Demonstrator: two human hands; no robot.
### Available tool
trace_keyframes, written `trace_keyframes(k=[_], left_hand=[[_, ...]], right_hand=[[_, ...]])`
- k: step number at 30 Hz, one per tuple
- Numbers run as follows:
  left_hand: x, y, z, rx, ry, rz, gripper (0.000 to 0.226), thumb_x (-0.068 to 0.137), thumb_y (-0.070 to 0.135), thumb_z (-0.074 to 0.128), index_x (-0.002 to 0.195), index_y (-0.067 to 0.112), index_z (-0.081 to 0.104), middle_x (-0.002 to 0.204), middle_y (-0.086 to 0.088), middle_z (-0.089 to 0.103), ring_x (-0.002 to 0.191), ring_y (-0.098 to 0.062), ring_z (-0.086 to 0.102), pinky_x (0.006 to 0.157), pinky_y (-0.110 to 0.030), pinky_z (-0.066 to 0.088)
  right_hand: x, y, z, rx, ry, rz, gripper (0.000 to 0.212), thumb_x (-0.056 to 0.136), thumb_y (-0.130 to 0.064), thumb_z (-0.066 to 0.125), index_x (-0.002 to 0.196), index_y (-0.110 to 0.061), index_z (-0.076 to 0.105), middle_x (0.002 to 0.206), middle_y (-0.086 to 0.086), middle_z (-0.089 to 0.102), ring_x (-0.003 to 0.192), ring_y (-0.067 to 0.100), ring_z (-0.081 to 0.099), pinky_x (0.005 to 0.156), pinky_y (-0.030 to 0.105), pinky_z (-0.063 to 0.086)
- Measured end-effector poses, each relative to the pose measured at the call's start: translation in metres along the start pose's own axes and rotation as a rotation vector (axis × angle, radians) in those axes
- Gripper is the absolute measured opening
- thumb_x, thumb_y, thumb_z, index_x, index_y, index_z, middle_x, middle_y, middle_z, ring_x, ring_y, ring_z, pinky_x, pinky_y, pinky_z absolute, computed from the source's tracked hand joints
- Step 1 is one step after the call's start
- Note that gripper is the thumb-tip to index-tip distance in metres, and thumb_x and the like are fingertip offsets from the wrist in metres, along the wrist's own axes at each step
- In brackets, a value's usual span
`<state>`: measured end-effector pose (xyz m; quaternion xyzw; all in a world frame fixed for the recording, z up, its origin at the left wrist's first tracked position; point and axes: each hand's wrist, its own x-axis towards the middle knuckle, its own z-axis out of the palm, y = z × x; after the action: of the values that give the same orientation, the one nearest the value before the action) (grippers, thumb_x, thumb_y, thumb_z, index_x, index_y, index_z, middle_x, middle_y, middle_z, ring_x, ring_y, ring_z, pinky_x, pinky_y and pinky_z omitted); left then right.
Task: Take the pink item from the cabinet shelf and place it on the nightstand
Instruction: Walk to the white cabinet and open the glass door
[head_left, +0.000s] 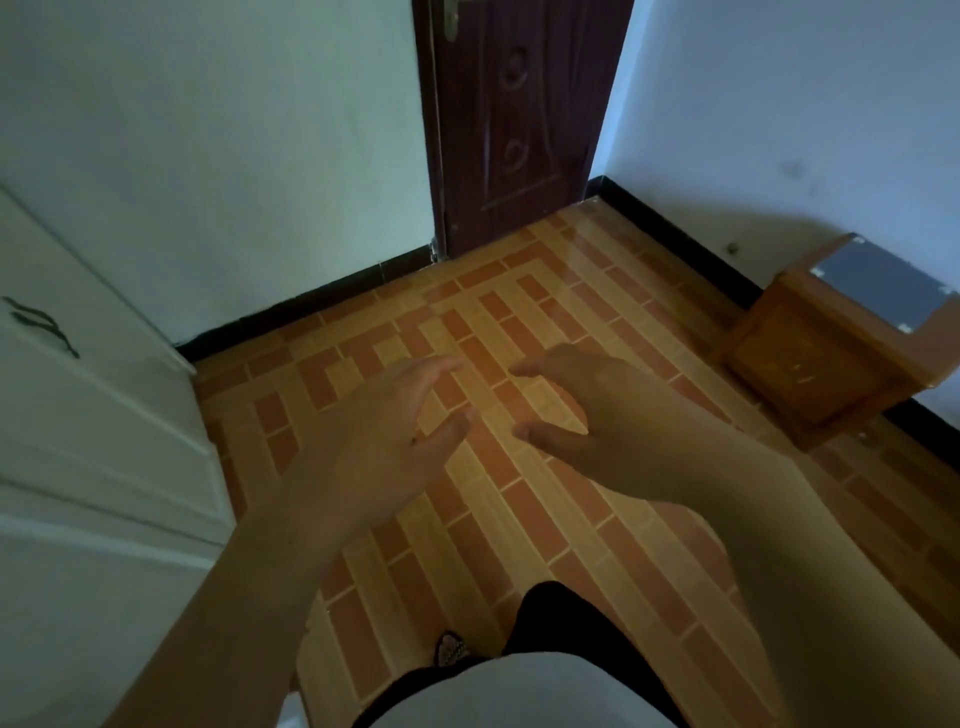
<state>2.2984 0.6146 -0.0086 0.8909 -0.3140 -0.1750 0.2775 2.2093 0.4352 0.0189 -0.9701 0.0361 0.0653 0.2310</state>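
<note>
My left hand (384, 431) and my right hand (587, 410) are held out side by side above the tiled floor, fingers apart and slightly curled, with nothing in either. A white cabinet (88, 415) with a dark handle stands at the left, its doors shut, so no shelf or pink item shows. The wooden nightstand (810, 358) with a grey top panel stands at the right against the wall, well beyond my right hand.
A dark brown door (514, 119) stands straight ahead between pale walls with black skirting. Orange and tan floor tiles (519, 312) stretch between cabinet and nightstand. My own legs and a slipper show at the bottom.
</note>
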Motion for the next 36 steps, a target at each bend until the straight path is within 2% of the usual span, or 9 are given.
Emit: trace_keyframes(k=[5, 8, 13, 19, 24, 29, 32, 33, 36], left_hand=[[0.071, -0.028, -0.026, -0.035, 0.019, -0.03, 0.061, 0.076, 0.069, 0.032, 0.132, 0.046, 0.032, 0.14, 0.018, 0.039, 0.115, -0.004, 0.045, 0.094, -0.036, 0.044], [0.114, -0.043, -0.045, -0.043, 0.063, -0.094, 0.058, 0.078, 0.066, 0.035, 0.133, 0.046, 0.031, 0.142, 0.018, 0.037, 0.125, -0.006, 0.039, 0.101, -0.04, 0.04], [0.188, -0.068, -0.082, -0.006, 0.159, -0.163, 0.058, 0.079, 0.067, 0.033, 0.133, 0.046, 0.033, 0.14, 0.019, 0.04, 0.122, -0.005, 0.043, 0.098, -0.039, 0.044], [0.24, -0.093, -0.123, -0.035, 0.281, -0.26, 0.054, 0.082, 0.059, 0.037, 0.133, 0.04, 0.037, 0.137, 0.016, 0.043, 0.122, -0.003, 0.042, 0.102, -0.034, 0.038], [0.256, -0.134, -0.153, -0.023, 0.344, -0.394, 0.051, 0.083, 0.058, 0.038, 0.132, 0.044, 0.035, 0.131, 0.024, 0.04, 0.116, 0.003, 0.042, 0.091, -0.022, 0.036], [0.28, -0.197, -0.19, -0.007, 0.382, -0.48, 0.049, 0.086, 0.055, 0.04, 0.133, 0.041, 0.034, 0.138, 0.017, 0.042, 0.12, -0.002, 0.043, 0.093, -0.024, 0.035], [0.3, -0.243, -0.222, -0.012, 0.413, -0.509, 0.049, 0.087, 0.054, 0.04, 0.134, 0.039, 0.035, 0.136, 0.016, 0.044, 0.113, -0.002, 0.047, 0.091, -0.024, 0.038], [0.307, -0.257, -0.235, -0.004, 0.423, -0.511, 0.049, 0.087, 0.054, 0.04, 0.134, 0.039, 0.035, 0.137, 0.016, 0.044, 0.113, -0.003, 0.047, 0.093, -0.026, 0.039], [0.321, -0.294, -0.28, 0.022, 0.445, -0.54, 0.05, 0.087, 0.054, 0.04, 0.135, 0.039, 0.034, 0.139, 0.015, 0.042, 0.12, -0.005, 0.043, 0.096, -0.026, 0.035]], right_hand=[[0.091, 0.018, -0.015, 0.004, -0.048, -0.076, 0.053, 0.087, -0.046, 0.052, 0.135, -0.038, 0.031, 0.144, -0.015, 0.034, 0.128, 0.006, 0.034, 0.098, 0.022, 0.026], [0.158, 0.027, -0.026, 0.02, -0.089, -0.141, 0.054, 0.087, -0.045, 0.052, 0.136, -0.036, 0.031, 0.145, -0.012, 0.034, 0.13, 0.009, 0.033, 0.104, 0.029, 0.03], [0.266, 0.034, -0.055, 0.032, -0.102, -0.297, 0.05, 0.088, -0.041, 0.053, 0.133, -0.036, 0.035, 0.141, -0.013, 0.039, 0.126, 0.007, 0.037, 0.093, 0.02, 0.028], [0.37, 0.027, -0.073, 0.006, -0.2, -0.418, 0.047, 0.087, -0.041, 0.054, 0.131, -0.037, 0.038, 0.138, -0.013, 0.043, 0.124, 0.008, 0.04, 0.092, 0.021, 0.03], [0.445, -0.005, -0.065, -0.031, -0.264, -0.539, 0.047, 0.087, -0.041, 0.054, 0.13, -0.035, 0.038, 0.134, -0.011, 0.045, 0.118, 0.01, 0.045, 0.09, 0.023, 0.037], [0.523, -0.05, -0.044, -0.035, -0.327, -0.636, 0.047, 0.086, -0.042, 0.054, 0.131, -0.033, 0.04, 0.133, -0.013, 0.045, 0.117, 0.008, 0.046, 0.093, 0.024, 0.04], [0.577, -0.083, -0.038, -0.028, -0.393, -0.646, 0.037, 0.09, -0.034, 0.052, 0.125, -0.025, 0.048, 0.128, -0.009, 0.049, 0.112, 0.009, 0.047, 0.083, 0.017, 0.037], [0.594, -0.095, -0.038, -0.025, -0.408, -0.649, 0.034, 0.091, -0.031, 0.051, 0.123, -0.021, 0.05, 0.126, -0.006, 0.051, 0.11, 0.011, 0.049, 0.083, 0.019, 0.038], [0.642, -0.138, -0.038, -0.018, -0.416, -0.662, 0.03, 0.09, -0.03, 0.052, 0.12, -0.024, 0.051, 0.121, -0.005, 0.052, 0.104, 0.012, 0.051, 0.088, 0.024, 0.042]])
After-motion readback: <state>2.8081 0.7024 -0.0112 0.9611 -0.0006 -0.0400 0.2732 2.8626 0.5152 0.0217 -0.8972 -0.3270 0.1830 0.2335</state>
